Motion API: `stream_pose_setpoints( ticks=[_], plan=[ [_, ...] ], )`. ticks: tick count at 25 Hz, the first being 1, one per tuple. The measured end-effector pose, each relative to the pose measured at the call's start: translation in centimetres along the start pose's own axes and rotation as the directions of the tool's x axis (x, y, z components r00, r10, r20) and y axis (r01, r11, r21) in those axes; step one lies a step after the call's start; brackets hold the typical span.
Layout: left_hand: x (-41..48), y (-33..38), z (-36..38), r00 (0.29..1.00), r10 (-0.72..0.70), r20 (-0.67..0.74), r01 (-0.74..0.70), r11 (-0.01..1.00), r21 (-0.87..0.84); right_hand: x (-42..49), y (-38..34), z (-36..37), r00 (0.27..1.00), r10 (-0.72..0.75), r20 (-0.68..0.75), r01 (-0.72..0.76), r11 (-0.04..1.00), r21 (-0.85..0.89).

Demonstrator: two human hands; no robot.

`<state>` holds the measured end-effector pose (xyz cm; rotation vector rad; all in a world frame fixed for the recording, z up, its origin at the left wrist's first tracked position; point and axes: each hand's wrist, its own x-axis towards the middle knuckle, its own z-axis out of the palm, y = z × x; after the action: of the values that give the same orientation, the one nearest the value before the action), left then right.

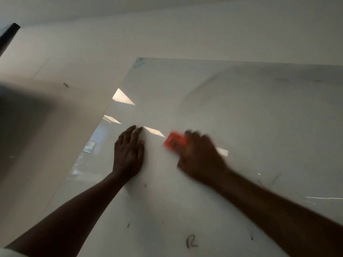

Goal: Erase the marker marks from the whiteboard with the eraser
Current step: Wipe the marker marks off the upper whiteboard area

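A large glossy whiteboard (241,108) fills the right and lower part of the view. My right hand (200,156) grips an orange eraser (174,141) and presses it on the board near the middle; both are motion-blurred. My left hand (129,154) lies flat on the board just left of the eraser, fingers together and holding nothing. A black marker letter "R" (191,242) sits near the bottom edge. Small black marker specks (128,224) dot the lower board. A faint teal smudge (139,62) marks the board's top left corner.
A plain pale wall (65,117) lies to the left of the board's slanted left edge, with a small dark mark (65,84) on it. A dark object (8,35) pokes in at the upper left. Ceiling lights reflect on the board.
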<state>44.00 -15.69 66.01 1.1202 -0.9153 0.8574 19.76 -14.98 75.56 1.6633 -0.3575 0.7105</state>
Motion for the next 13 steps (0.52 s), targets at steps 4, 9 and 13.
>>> stream_pose_setpoints(
  ticks=[4, 9, 13],
  plan=[
    [0.0, 0.3, 0.0, 1.0, 0.008, 0.008, -0.008, 1.0, 0.018, 1.4, 4.2, -1.5, 0.898, 0.423, -0.117, -0.427, 0.904, -0.009],
    [0.4, 1.6, -1.2, 0.995, 0.048, 0.089, -0.06, 0.989, 0.137, -9.4, -3.0, -0.6, 0.988, -0.151, 0.033, 0.145, 0.981, 0.127],
    [3.4, 8.6, -0.1, 0.964, 0.251, 0.083, -0.259, 0.962, 0.092, -8.9, 8.7, -3.8, 0.997, 0.065, -0.042, -0.066, 0.997, -0.036]
  ],
)
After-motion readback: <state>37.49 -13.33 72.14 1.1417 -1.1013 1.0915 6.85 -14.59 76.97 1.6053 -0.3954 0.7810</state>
